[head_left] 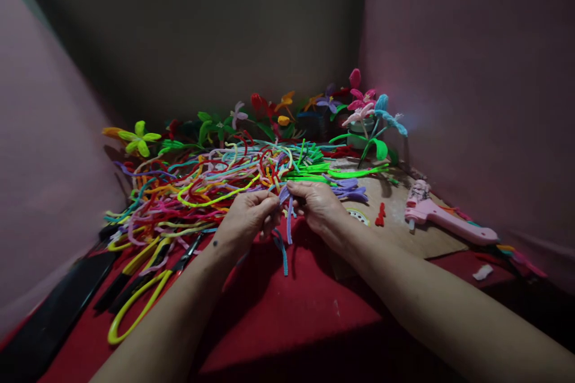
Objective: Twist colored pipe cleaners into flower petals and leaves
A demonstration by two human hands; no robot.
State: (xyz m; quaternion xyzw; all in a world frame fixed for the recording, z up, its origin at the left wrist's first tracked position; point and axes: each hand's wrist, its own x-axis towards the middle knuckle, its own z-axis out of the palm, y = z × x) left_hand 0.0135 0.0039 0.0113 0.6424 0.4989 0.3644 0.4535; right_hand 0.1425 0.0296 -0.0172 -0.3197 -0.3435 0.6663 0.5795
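My left hand (248, 216) and my right hand (317, 206) meet over a red cloth, both pinching a lilac pipe cleaner (287, 215) whose ends hang down between them. A blue pipe cleaner strand (283, 254) dangles below the same pinch. Just behind my hands lies a big tangled pile of coloured pipe cleaners (211, 182). Finished lilac petal loops (350, 190) rest beside my right hand.
A pink glue gun (442, 215) lies on a wooden board (404, 233) at the right. Yellow-handled scissors (144, 290) lie at the left front. Finished pipe-cleaner flowers (359, 102) stand along the back wall, some in a small pot (359, 131). Walls close in on three sides.
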